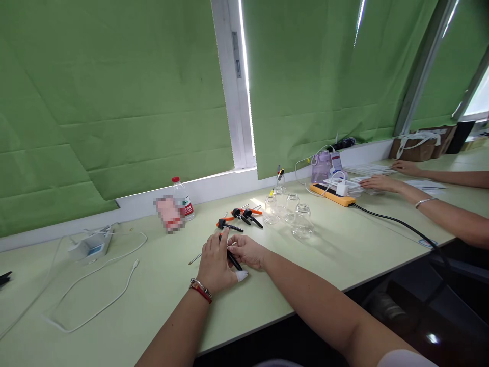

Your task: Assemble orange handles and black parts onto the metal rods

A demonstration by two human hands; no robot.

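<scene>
Close to the table's front edge, my left hand (pixel 218 262) is closed round a black-and-orange tool (pixel 234 261) with a thin metal rod (pixel 194 259) that sticks out to the left. A white covering wraps my left thumb. Fingers of my right hand (pixel 250 251) pinch the same tool from the right side; part of it is hidden behind both hands. Just beyond them lie several similar black-and-orange tools (pixel 241 216) with metal rods. Several clear, open-mouthed jars (pixel 303 224) stand to the right of these.
A red-capped water bottle (pixel 187 206) stands by a pixelated pink item (pixel 169 214). White cables (pixel 103 306) and a white power adapter (pixel 97 244) lie left. An orange power strip (pixel 332 194) and purple bottle (pixel 320 167) are right. Another person's hands (pixel 380 183) touch white stacks.
</scene>
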